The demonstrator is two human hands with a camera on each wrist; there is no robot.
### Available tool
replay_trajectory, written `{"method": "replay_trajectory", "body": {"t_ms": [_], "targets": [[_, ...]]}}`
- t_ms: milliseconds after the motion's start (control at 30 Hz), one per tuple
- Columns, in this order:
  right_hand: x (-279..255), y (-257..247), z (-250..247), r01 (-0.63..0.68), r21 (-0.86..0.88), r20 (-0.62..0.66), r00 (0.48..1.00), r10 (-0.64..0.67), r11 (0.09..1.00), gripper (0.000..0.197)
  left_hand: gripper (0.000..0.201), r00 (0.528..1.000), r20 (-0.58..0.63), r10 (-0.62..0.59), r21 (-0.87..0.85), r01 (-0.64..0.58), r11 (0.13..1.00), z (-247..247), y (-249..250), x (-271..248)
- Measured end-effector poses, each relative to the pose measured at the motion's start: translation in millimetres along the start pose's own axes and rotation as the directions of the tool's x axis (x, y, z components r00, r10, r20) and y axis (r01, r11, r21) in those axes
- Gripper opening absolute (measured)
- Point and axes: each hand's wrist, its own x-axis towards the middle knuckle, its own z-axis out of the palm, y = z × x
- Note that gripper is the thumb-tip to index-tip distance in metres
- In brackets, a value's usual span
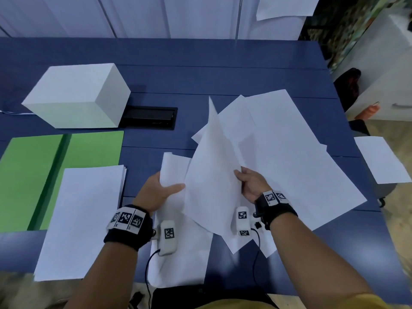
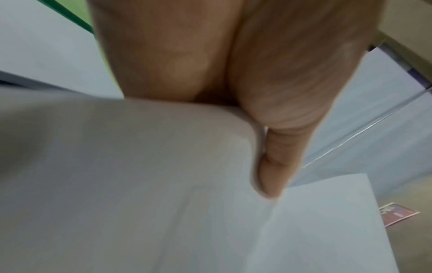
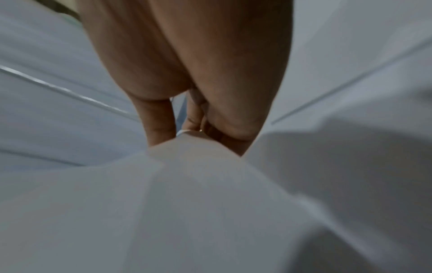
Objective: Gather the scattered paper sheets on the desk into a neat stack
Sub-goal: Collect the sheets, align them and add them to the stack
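Note:
Several white paper sheets (image 1: 289, 152) lie fanned over the right half of the blue desk (image 1: 200, 74). One sheet (image 1: 209, 175) is raised on edge and curved between my hands. My right hand (image 1: 247, 181) pinches its right edge; in the right wrist view the fingers (image 3: 163, 118) close on paper (image 3: 210, 203). My left hand (image 1: 160, 188) grips another curled sheet (image 1: 171, 168), thumb laid across it; the left wrist view shows the thumb (image 2: 275, 166) on that paper (image 2: 140, 166). A squared stack of sheets (image 1: 82, 219) lies at the near left.
A white box (image 1: 75, 94) stands at the back left beside a black cable hatch (image 1: 149, 117). A green folder (image 1: 40, 175) lies open under the stack. One more sheet (image 1: 381, 159) rests on a low stand past the desk's right edge.

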Motion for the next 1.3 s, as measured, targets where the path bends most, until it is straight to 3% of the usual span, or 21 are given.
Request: {"method": "replay_trajectory", "body": {"t_ms": [100,233,333,400,500,567,667,767,867,933,1033,1100,1200,1300], "targets": [[-11.5,-9.0,-17.0,0.038,-0.120,-0.078,0.996,-0.047,0.992,0.028,0.036,0.987,-0.155,-0.034,-0.025,0.031,0.999,0.5,-15.3,19.8],[-23.2,3.2,-27.0,0.020,-0.328,-0.103,0.993,-0.057,0.944,0.026,0.050,0.976,-0.038,-0.213,-0.284,0.194,0.939,12.8,-26.0,39.3],[-30.3,24.9,-23.1,-0.039,-0.671,-0.097,0.995,-0.035,0.740,0.012,0.056,0.961,0.019,-0.277,-0.327,0.268,0.906,26.3,-31.4,47.1],[-35.4,40.9,-19.7,-0.082,-0.797,-0.146,0.988,-0.058,0.598,0.014,0.063,0.958,0.064,-0.278,-0.378,0.281,0.882,34.4,-34.4,48.2],[-44.7,60.4,-12.7,-0.106,-0.829,-0.204,0.971,-0.121,0.549,0.027,0.072,0.957,0.148,-0.248,-0.455,0.289,0.842,38.6,-40.4,43.2],[-42.9,72.9,-12.5,-0.115,-0.842,-0.219,0.966,-0.139,0.528,0.035,0.070,0.964,0.132,-0.231,-0.383,0.264,0.885,40.5,-44.9,36.7],[-40.8,83.2,-11.8,-0.089,-0.850,-0.191,0.970,-0.147,0.519,0.034,0.043,0.988,-0.043,-0.149,-0.107,0.144,0.984,46.8,-50.3,24.7],[-42.4,83.7,-13.7,-0.102,-0.787,-0.188,0.979,-0.080,0.608,0.028,0.034,0.994,-0.076,-0.081,-0.025,0.079,0.997,53.2,-39.7,11.1],[-41.2,81.0,-22.0,-0.091,-0.558,-0.172,0.985,-0.007,0.825,0.050,0.032,0.998,0.055,-0.009,-0.075,0.013,0.997,62.6,-16.4,-5.1],[-46.1,74.0,-25.0,-0.085,-0.297,-0.105,0.993,0.056,0.951,0.046,0.033,0.982,0.187,0.012,-0.139,0.014,0.990,72.4,-2.8,-14.5],[-54.1,59.0,-39.1,-0.111,-0.127,0.103,0.987,0.124,0.986,0.042,0.034,0.938,0.344,0.026,-0.205,0.048,0.978,85.7,11.6,-17.3],[-58.8,50.8,-52.1,-0.130,-0.047,0.192,0.972,0.136,0.990,0.055,0.034,0.928,0.373,0.021,-0.254,0.081,0.964,92.0,16.8,-12.5],[-67.8,33.1,-71.6,-0.109,0.029,0.187,0.977,0.101,0.994,0.078,0.038,0.946,0.324,-0.022,-0.256,0.110,0.960,96.5,11.9,8.7],[-73.7,18.9,-92.6,-0.057,-0.062,0.054,0.997,0.060,0.996,0.076,0.062,0.981,0.161,-0.108,-0.041,0.116,0.992,95.3,-12.2,43.3]]}}
